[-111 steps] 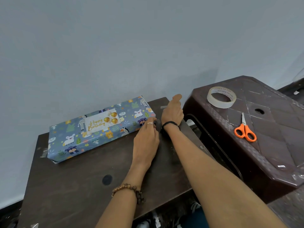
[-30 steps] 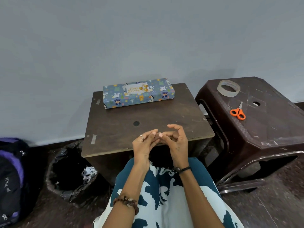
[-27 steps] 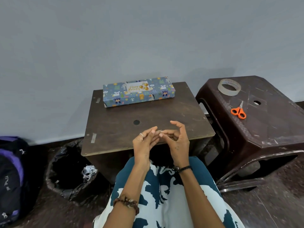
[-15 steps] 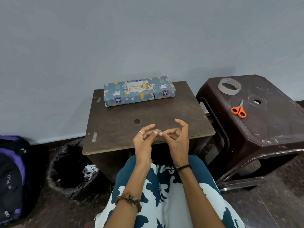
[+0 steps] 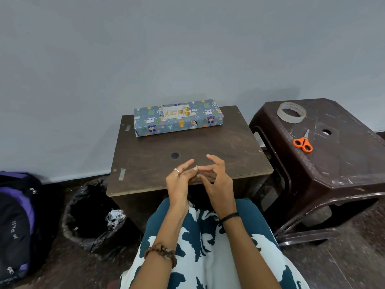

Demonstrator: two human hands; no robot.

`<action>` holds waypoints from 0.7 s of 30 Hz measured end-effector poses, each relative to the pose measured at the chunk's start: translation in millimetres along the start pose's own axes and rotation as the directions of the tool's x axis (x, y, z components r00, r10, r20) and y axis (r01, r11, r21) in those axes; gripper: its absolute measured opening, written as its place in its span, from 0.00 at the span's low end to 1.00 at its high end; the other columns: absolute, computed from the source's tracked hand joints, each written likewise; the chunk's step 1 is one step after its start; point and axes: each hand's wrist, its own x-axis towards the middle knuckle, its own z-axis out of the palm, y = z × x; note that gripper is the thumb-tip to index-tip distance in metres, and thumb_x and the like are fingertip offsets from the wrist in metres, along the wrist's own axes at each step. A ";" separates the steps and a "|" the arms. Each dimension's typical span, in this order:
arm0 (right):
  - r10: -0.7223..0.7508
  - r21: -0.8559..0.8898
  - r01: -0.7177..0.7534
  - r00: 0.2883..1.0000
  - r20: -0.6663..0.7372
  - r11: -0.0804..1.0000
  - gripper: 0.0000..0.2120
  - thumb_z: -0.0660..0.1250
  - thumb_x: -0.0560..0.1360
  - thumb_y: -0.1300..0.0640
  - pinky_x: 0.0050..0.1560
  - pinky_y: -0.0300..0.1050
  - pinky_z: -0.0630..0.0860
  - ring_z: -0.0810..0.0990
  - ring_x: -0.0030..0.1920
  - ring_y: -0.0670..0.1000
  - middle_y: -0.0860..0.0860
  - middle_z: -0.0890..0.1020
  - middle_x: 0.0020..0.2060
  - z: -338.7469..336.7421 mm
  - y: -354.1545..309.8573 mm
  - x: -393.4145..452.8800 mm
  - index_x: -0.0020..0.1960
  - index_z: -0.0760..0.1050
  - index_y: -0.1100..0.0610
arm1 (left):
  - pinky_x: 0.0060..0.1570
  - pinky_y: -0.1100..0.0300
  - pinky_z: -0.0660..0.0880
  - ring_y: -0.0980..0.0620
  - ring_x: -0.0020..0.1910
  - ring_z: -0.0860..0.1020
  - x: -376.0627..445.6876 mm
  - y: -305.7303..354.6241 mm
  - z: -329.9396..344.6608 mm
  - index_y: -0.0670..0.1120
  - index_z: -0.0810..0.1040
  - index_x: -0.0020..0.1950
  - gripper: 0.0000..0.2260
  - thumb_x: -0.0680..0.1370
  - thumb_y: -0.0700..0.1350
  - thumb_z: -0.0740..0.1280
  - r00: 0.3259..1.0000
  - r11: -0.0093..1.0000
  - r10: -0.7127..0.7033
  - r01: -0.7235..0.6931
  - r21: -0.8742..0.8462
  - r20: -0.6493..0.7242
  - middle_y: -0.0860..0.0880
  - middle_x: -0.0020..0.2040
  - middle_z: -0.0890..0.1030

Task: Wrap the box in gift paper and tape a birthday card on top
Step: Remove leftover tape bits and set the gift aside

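Observation:
The box [image 5: 178, 119], wrapped in blue animal-print gift paper, lies along the far edge of the small brown table [image 5: 218, 147]. A white "Happy Birthday" card [image 5: 176, 112] with gold balloons sits flat on its top. My left hand [image 5: 180, 180] and my right hand [image 5: 217, 180] hover together over the table's near edge, well short of the box. Their fingertips touch each other and the fingers are loosely spread. A tiny pale speck shows where the tips meet; what it is cannot be told.
A dark plastic stool [image 5: 337, 163] stands to the right and carries a clear tape roll [image 5: 291, 112] and orange-handled scissors [image 5: 303, 141]. On the floor to the left are a black-lined bin [image 5: 91, 215] with crumpled paper and a dark backpack [image 5: 15, 222]. Tape scraps [image 5: 121, 174] stick to the table.
Since 3.7 s ago both hands have left the box's right end and drawn back to the table's near edge. Over the last second they rose slightly, fingertips still fidgeting together.

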 end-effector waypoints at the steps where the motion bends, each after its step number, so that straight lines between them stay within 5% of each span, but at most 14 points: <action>1: -0.001 -0.001 0.001 1.000 -0.027 1.000 0.27 0.68 0.73 0.66 0.49 0.28 0.74 0.80 0.47 0.39 0.45 0.81 0.45 -0.8 -0.4 1.6 0.59 0.64 0.39 | 0.52 0.58 0.78 0.51 0.44 0.82 -1.5 1.0 0.0 0.45 0.82 0.53 0.13 0.73 0.32 0.67 1.000 1.000 0.000 0.000 0.019 0.021 0.43 0.47 0.83; 7: 0.083 0.204 -0.054 0.987 -0.138 0.977 0.17 0.68 0.73 0.67 0.49 0.35 0.76 0.82 0.43 0.45 0.48 0.83 0.40 -1.8 -4.5 6.4 0.55 0.70 0.49 | 0.52 0.63 0.78 0.50 0.47 0.83 -11.8 14.1 -6.9 0.44 0.80 0.54 0.12 0.76 0.32 0.64 0.986 0.997 0.064 -0.071 0.040 0.153 0.43 0.44 0.85; 11: 0.156 0.293 -0.130 0.986 -0.066 0.947 0.08 0.67 0.74 0.64 0.53 0.49 0.78 0.82 0.48 0.52 0.52 0.83 0.43 8.1 -5.8 8.3 0.51 0.78 0.53 | 0.55 0.62 0.77 0.53 0.49 0.82 -15.8 19.9 -15.2 0.46 0.78 0.58 0.14 0.75 0.34 0.67 0.984 0.992 0.117 -0.123 0.035 0.135 0.46 0.46 0.84; 21: 0.272 0.434 -0.236 0.962 -0.021 0.870 0.08 0.70 0.72 0.66 0.51 0.44 0.79 0.82 0.50 0.53 0.55 0.81 0.48 33.0 -25.2 10.9 0.43 0.83 0.54 | 0.47 0.80 0.70 0.71 0.48 0.76 -20.3 24.6 -27.7 0.52 0.76 0.62 0.17 0.75 0.39 0.69 0.962 0.952 0.271 -0.264 0.152 -0.024 0.55 0.55 0.80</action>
